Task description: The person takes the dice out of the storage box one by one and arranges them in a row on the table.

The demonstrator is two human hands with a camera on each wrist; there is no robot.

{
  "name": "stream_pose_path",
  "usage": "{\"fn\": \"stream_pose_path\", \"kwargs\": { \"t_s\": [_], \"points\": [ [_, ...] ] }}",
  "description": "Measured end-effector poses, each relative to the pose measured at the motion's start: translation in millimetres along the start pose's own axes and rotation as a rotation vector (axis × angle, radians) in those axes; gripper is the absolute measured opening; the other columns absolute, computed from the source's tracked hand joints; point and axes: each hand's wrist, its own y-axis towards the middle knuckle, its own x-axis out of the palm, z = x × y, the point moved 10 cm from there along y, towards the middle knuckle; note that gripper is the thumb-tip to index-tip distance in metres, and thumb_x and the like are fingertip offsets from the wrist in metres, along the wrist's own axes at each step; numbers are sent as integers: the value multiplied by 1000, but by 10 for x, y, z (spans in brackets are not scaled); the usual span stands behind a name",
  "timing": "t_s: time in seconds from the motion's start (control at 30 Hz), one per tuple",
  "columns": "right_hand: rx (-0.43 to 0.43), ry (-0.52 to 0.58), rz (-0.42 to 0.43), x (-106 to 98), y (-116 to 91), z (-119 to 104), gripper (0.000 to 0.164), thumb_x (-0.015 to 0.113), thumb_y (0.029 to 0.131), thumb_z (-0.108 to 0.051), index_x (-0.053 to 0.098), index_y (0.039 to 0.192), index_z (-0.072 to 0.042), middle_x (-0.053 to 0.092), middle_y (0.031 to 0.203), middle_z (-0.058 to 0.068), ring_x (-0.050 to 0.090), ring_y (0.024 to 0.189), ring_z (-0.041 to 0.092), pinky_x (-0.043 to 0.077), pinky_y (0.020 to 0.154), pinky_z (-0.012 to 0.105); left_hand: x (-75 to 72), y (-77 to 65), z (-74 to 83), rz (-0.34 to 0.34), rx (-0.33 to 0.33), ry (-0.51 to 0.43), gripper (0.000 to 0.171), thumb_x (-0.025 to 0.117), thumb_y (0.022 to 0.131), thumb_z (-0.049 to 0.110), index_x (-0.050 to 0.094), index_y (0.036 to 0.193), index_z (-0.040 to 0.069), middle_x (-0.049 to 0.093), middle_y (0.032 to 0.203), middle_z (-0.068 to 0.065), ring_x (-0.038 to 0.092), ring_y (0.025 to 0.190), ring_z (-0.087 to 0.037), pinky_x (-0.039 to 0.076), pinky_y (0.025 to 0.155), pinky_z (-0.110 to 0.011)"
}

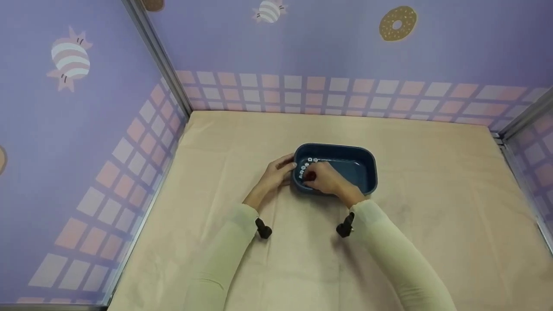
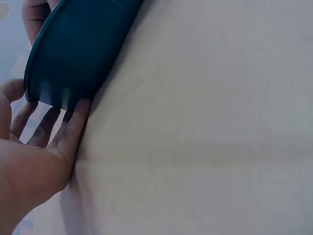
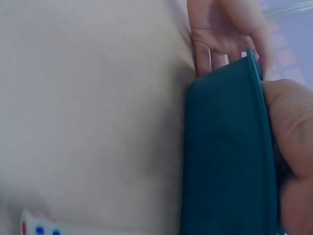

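A deep dark blue plastic bin stands on the cloth-covered table. Small white pieces with dark marks, resembling dice, line its inner left end. My left hand holds this end from outside, fingers against the end wall and thumb at the rim. Over the near wall reaches my right hand, its fingers curled low inside the bin beside the white pieces. The right wrist view shows this hand at the rim, its fingertips hidden behind the wall; I cannot tell whether they pinch a piece.
A white piece with blue dots and a red mark shows at the lower edge of the right wrist view. Beige cloth covers the table. Patterned purple panels with metal posts enclose the back and sides.
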Motion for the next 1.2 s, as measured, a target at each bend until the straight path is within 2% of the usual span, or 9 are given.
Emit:
{"fn": "stream_pose_path", "kwargs": {
  "t_s": [0.17, 0.37, 0.53, 0.73, 1.0, 1.2],
  "points": [
    [25, 6, -17, 48, 28, 26, 17, 79, 95, -6, 79, 111, -1, 76, 104, 9, 68, 96, 22, 59, 92, 44, 18, -22, -39, -38, -25, -59, 50, 64, 109, 28, 53, 157, 21, 52, 159, -6, 67, 127, -26, 60, 99, -40],
    [72, 20, -25, 77, 39, 91, 18, 80, 95, -8, 79, 112, -3, 76, 105, 8, 68, 96, 21, 59, 92, 43, 57, -28, -52, -78, -36, -101, 51, 64, 109, 28, 52, 158, 22, 53, 157, -10, 66, 129, -29, 58, 101, -42],
    [108, 43, -26, 91, 54, 126, 16, 78, 96, -8, 78, 111, -3, 75, 102, 7, 66, 93, 20, 58, 89, 41, 40, -22, -54, -74, -34, -89, 51, 63, 109, 29, 52, 159, 22, 52, 158, -8, 65, 130, -27, 58, 101, -41],
    [116, 56, 17, 65, 75, 143, 15, 81, 95, -11, 77, 106, -2, 71, 95, 6, 63, 86, 20, 55, 80, 38, 37, -25, -83, -76, -55, -111, 50, 63, 109, 29, 52, 158, 24, 55, 155, -7, 66, 129, -26, 58, 102, -40],
    [134, 41, 10, 86, 103, 161, 16, 80, 96, -10, 78, 110, -3, 74, 98, 7, 66, 90, 21, 58, 85, 41, 29, -30, -89, -58, -57, -114, 48, 63, 109, 28, 55, 156, 24, 54, 156, -5, 65, 129, -24, 58, 102, -40],
    [109, 14, -6, 103, 127, 131, 14, 78, 96, -4, 81, 109, -4, 75, 99, 6, 66, 92, 20, 59, 88, 41, 52, -33, -74, -68, -53, -153, 49, 64, 109, 27, 55, 156, 22, 53, 157, -7, 63, 133, -28, 56, 104, -43]
  ]
}}
